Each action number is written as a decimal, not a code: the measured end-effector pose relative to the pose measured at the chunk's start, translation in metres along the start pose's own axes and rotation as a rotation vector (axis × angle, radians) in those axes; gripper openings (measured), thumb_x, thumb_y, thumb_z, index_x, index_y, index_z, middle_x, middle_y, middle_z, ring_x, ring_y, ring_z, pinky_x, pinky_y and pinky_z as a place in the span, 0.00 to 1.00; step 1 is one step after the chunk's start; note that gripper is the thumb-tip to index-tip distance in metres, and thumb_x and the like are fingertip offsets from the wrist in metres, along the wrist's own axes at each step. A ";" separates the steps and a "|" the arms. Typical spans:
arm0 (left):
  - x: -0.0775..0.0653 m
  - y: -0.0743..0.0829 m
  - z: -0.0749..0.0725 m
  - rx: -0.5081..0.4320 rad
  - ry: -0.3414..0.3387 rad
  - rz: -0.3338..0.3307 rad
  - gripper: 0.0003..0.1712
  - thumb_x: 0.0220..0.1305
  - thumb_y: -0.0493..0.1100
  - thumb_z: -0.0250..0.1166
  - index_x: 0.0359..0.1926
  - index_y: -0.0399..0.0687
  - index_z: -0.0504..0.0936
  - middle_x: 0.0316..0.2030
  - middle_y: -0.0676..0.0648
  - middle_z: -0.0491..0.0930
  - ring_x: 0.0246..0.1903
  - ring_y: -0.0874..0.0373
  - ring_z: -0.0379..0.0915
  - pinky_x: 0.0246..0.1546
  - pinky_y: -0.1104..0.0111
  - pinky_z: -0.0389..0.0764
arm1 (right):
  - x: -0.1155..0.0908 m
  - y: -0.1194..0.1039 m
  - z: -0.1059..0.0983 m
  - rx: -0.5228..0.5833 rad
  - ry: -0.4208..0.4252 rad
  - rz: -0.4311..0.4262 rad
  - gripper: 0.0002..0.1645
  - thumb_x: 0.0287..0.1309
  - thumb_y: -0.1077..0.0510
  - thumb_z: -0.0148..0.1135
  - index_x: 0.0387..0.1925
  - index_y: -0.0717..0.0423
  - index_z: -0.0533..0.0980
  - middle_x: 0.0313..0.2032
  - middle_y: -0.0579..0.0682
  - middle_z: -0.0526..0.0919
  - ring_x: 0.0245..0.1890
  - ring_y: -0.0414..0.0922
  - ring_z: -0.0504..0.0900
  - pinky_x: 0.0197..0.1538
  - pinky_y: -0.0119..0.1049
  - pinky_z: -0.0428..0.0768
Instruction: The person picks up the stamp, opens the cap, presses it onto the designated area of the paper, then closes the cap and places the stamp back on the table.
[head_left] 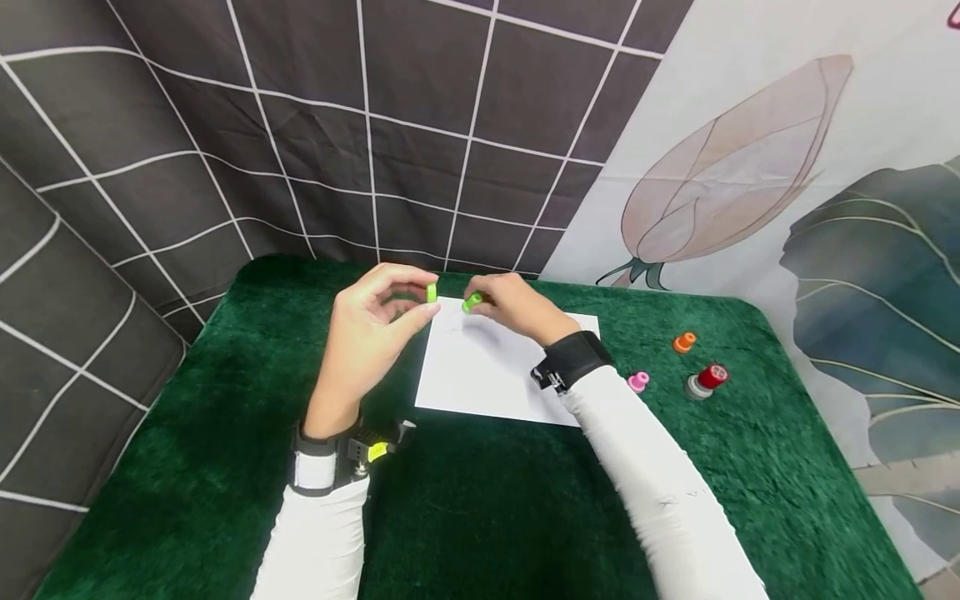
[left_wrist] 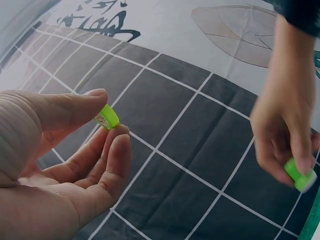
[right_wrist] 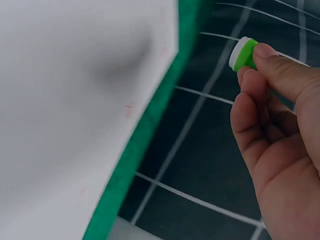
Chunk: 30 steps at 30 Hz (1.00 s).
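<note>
My left hand (head_left: 367, 329) pinches a small lime-green cap (left_wrist: 111, 117) between thumb and fingertips, above the left side of a white sheet of paper (head_left: 487, 371). A little patterned mark shows on the cap's face in the left wrist view. Over the paper's far edge, my right hand (head_left: 521, 307) pinches a small green stamp (right_wrist: 245, 54) with a white end; its thumb lies on the green part. The hands are apart. Faint small reddish prints (right_wrist: 129, 110) show along the paper's edge in the right wrist view.
To the right on the green cloth (head_left: 225, 400) stand an orange stamp (head_left: 684, 342), a pink stamp (head_left: 638, 381) beside my right forearm, and a red-and-grey capped piece (head_left: 707, 380). A dark gridded curtain (head_left: 420, 150) hangs behind the table.
</note>
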<state>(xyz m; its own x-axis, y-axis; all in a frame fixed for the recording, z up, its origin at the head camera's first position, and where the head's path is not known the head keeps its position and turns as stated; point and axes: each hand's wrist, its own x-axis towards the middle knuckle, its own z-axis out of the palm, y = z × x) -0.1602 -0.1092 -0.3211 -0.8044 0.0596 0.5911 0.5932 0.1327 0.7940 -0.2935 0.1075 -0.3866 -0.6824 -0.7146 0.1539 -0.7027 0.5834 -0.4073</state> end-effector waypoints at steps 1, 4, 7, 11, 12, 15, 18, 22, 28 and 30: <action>0.000 0.000 0.001 0.004 -0.002 -0.005 0.16 0.54 0.31 0.71 0.46 0.36 0.83 0.44 0.42 0.82 0.40 0.57 0.78 0.44 0.73 0.85 | -0.005 -0.001 -0.004 0.013 0.015 0.010 0.08 0.60 0.59 0.65 0.42 0.52 0.81 0.33 0.47 0.83 0.29 0.42 0.75 0.34 0.37 0.79; -0.001 0.000 0.003 0.015 -0.009 -0.020 0.16 0.54 0.32 0.71 0.46 0.36 0.83 0.44 0.43 0.82 0.40 0.58 0.79 0.43 0.73 0.85 | -0.019 -0.007 -0.017 0.059 0.068 0.034 0.08 0.60 0.58 0.65 0.43 0.50 0.80 0.31 0.46 0.83 0.28 0.41 0.76 0.30 0.36 0.79; 0.000 0.001 0.005 0.023 -0.022 -0.027 0.16 0.54 0.31 0.71 0.45 0.36 0.83 0.44 0.43 0.82 0.40 0.58 0.79 0.43 0.74 0.85 | -0.034 -0.015 -0.026 0.095 0.140 0.040 0.09 0.60 0.57 0.65 0.43 0.48 0.80 0.29 0.45 0.82 0.26 0.40 0.76 0.29 0.37 0.79; -0.001 0.002 0.009 0.051 -0.040 -0.028 0.16 0.54 0.31 0.71 0.45 0.37 0.83 0.44 0.43 0.82 0.40 0.57 0.79 0.45 0.73 0.85 | -0.055 -0.027 -0.033 0.131 0.240 0.030 0.11 0.60 0.56 0.65 0.46 0.47 0.80 0.29 0.43 0.81 0.27 0.38 0.76 0.29 0.36 0.79; -0.001 0.002 0.010 0.057 -0.044 -0.029 0.16 0.54 0.31 0.71 0.45 0.37 0.83 0.44 0.43 0.82 0.40 0.57 0.79 0.45 0.72 0.85 | -0.060 -0.030 -0.034 0.145 0.262 0.033 0.11 0.60 0.56 0.65 0.46 0.47 0.80 0.29 0.43 0.81 0.27 0.38 0.76 0.29 0.36 0.79; -0.001 0.002 0.014 0.066 -0.060 -0.036 0.16 0.54 0.32 0.71 0.46 0.38 0.83 0.44 0.45 0.82 0.41 0.57 0.79 0.45 0.70 0.85 | -0.076 -0.039 -0.035 0.224 0.311 0.056 0.12 0.61 0.55 0.64 0.48 0.46 0.79 0.29 0.43 0.80 0.27 0.38 0.76 0.28 0.36 0.78; -0.001 0.003 0.017 0.064 -0.078 -0.040 0.16 0.54 0.33 0.71 0.46 0.40 0.83 0.44 0.46 0.82 0.41 0.56 0.79 0.45 0.67 0.86 | -0.090 -0.047 -0.034 0.327 0.355 0.081 0.13 0.62 0.55 0.64 0.48 0.46 0.78 0.29 0.45 0.80 0.26 0.38 0.79 0.28 0.35 0.81; -0.002 0.003 0.021 0.054 -0.096 -0.042 0.16 0.54 0.33 0.71 0.46 0.41 0.83 0.43 0.47 0.82 0.41 0.56 0.78 0.44 0.65 0.86 | -0.102 -0.055 -0.032 0.445 0.414 0.089 0.14 0.61 0.58 0.64 0.49 0.51 0.77 0.33 0.49 0.81 0.28 0.41 0.83 0.31 0.31 0.85; -0.003 0.002 0.028 0.021 -0.114 -0.041 0.15 0.55 0.34 0.71 0.45 0.41 0.83 0.43 0.46 0.82 0.41 0.55 0.78 0.44 0.65 0.86 | -0.111 -0.058 -0.031 0.647 0.500 0.059 0.16 0.58 0.69 0.64 0.48 0.64 0.74 0.36 0.55 0.82 0.30 0.45 0.83 0.37 0.29 0.87; -0.003 0.003 0.029 0.016 -0.114 -0.037 0.15 0.54 0.33 0.71 0.45 0.41 0.83 0.43 0.46 0.82 0.41 0.56 0.78 0.44 0.65 0.87 | -0.112 -0.059 -0.032 0.696 0.516 0.041 0.16 0.57 0.70 0.64 0.48 0.67 0.73 0.37 0.54 0.82 0.31 0.45 0.83 0.38 0.30 0.87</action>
<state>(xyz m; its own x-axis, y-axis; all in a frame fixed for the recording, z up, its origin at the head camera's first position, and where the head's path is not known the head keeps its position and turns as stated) -0.1573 -0.0800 -0.3244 -0.8245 0.1663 0.5408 0.5634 0.1523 0.8121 -0.1819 0.1655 -0.3507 -0.8287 -0.3355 0.4480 -0.5081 0.1154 -0.8535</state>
